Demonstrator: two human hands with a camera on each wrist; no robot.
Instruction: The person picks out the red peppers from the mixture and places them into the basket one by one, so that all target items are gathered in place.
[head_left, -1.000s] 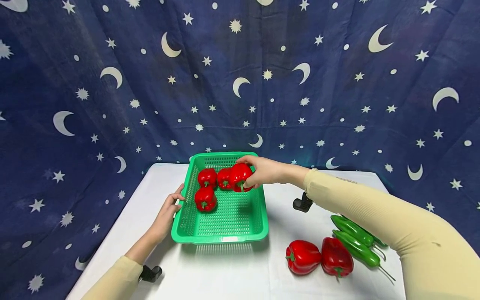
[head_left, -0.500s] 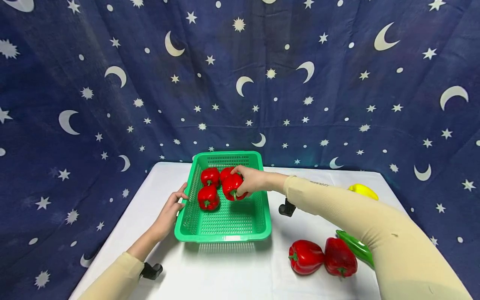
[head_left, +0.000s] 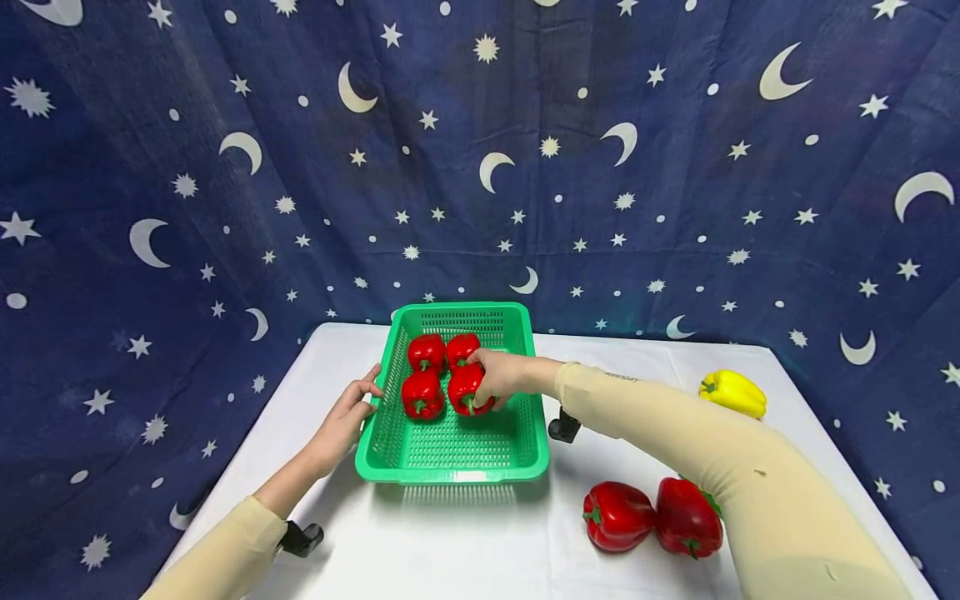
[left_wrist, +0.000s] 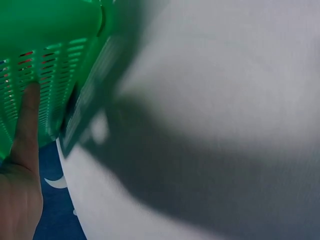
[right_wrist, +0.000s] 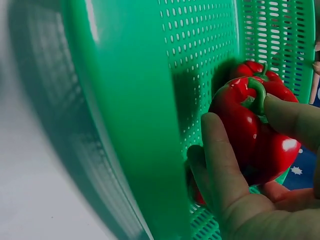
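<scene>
A red bell pepper [head_left: 464, 388] is in my right hand [head_left: 504, 377], low inside the green plastic basket [head_left: 452, 476]. The right wrist view shows the thumb by the green stem of this pepper [right_wrist: 250, 130] and the fingers around its side. Three more red bell peppers lie in the basket: one at the back left [head_left: 426, 352], one in front of it [head_left: 422, 395], and one behind the held pepper [head_left: 462, 348]. My left hand [head_left: 341, 429] holds the basket's left rim, with a straight digit [left_wrist: 30, 115] against the outer wall in the left wrist view.
Two red bell peppers, a left one [head_left: 618, 516] and a right one [head_left: 687, 517], lie on the white table [head_left: 465, 554] right of the basket. A yellow bell pepper [head_left: 733, 393] sits farther back, partly behind the right sleeve [head_left: 697, 450]. A dark starry curtain [head_left: 480, 183] hangs behind.
My right hand has lowered the red bell pepper into the basket, toward the front of the back peppers. The right arm now uncovers the yellow pepper and hides most of the green peppers. The left hand stays.
</scene>
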